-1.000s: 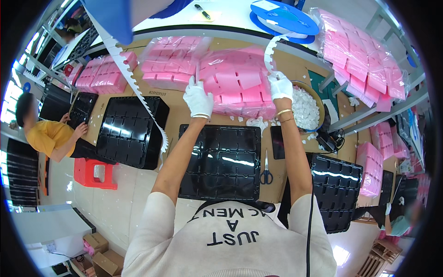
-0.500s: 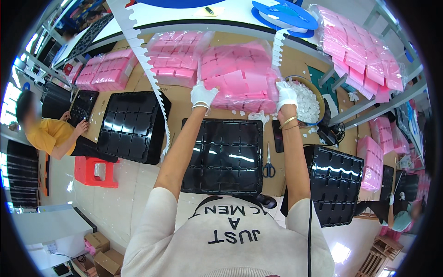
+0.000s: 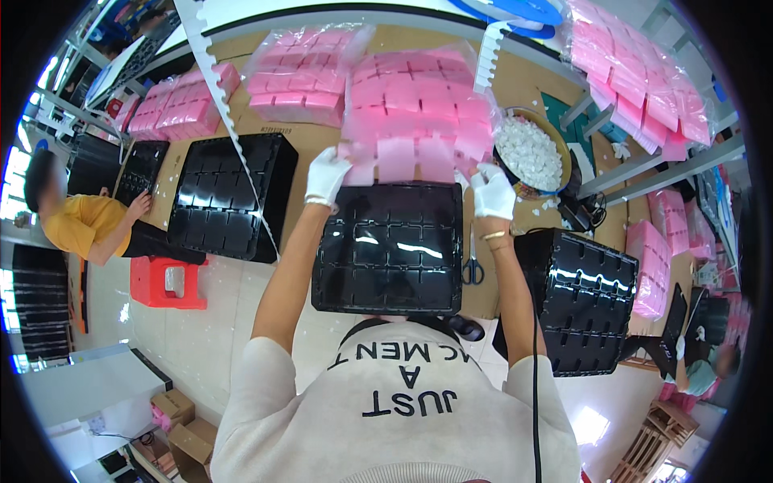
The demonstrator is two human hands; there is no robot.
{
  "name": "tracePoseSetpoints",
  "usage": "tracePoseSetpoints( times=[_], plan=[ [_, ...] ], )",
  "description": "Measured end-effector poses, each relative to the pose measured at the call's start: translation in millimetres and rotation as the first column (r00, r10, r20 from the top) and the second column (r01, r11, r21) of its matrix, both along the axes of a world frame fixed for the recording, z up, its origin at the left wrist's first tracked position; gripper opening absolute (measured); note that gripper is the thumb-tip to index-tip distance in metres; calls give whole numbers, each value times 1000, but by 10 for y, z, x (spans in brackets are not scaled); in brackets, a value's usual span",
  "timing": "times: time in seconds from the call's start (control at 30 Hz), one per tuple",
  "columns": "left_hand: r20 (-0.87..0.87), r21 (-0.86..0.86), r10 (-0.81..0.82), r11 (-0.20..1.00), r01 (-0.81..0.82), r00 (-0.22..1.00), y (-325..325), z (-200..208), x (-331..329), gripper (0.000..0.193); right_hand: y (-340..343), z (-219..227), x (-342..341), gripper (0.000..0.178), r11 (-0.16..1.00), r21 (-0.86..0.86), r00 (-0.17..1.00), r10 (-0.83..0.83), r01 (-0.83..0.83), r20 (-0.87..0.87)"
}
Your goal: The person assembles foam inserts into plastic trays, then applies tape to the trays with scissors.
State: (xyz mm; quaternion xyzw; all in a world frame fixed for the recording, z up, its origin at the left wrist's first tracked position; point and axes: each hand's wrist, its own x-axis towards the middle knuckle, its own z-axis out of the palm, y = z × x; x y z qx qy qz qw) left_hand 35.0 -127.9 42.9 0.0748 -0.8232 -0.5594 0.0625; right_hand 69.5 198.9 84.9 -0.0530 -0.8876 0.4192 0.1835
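Observation:
A large clear plastic bag of pink foam blocks (image 3: 419,97) lies in front of me, just beyond a stack of black plastic trays (image 3: 386,258). My left hand (image 3: 328,175), in a white glove, is closed at the bag's near left corner. At its near right corner, my gloved right hand (image 3: 493,193) is closed too, fingers pinched on the plastic. Between my hands, loose pink pieces (image 3: 407,159) hang over the near side by the trays' far edge. The gloves hide exactly what the fingertips hold.
Scissors (image 3: 473,266) lie right of the trays. A round basin of white pieces (image 3: 528,153) stands at the right. More black trays (image 3: 229,201) and bagged pink blocks (image 3: 302,76) line the bench. A co-worker in yellow (image 3: 88,229) sits left, beside a red stool (image 3: 167,282).
Both hands have moved toward me and slightly apart. The bag's near side has come down to the trays' far edge, and more loose pink pieces show there.

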Motion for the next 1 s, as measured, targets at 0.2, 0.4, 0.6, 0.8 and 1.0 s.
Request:
tracePoseSetpoints(
  times=[0.2, 0.4, 0.6, 0.8, 1.0],
  plan=[
    [238, 183, 63, 977, -108, 969, -312, -414, 1045, 32, -57, -352, 711, 22, 941, 255, 968, 186, -225, 169],
    [309, 243, 118, 950, -198, 944, -334, -713, 1794, 33, -211, -526, 1185, 17, 848, 379, 929, 332, -371, 164],
    [386, 169, 147, 959, -226, 911, -307, -683, 2187, 32, -243, -592, 1494, 17, 823, 388, 906, 337, -415, 254],
    [396, 156, 166, 957, -245, 903, -331, -727, 2443, 31, -258, -654, 1668, 13, 821, 390, 908, 348, -416, 234],
    [433, 201, 173, 938, -282, 885, -271, -590, 2534, 31, -204, -606, 1765, 12, 817, 408, 911, 333, -408, 244]
  ],
)
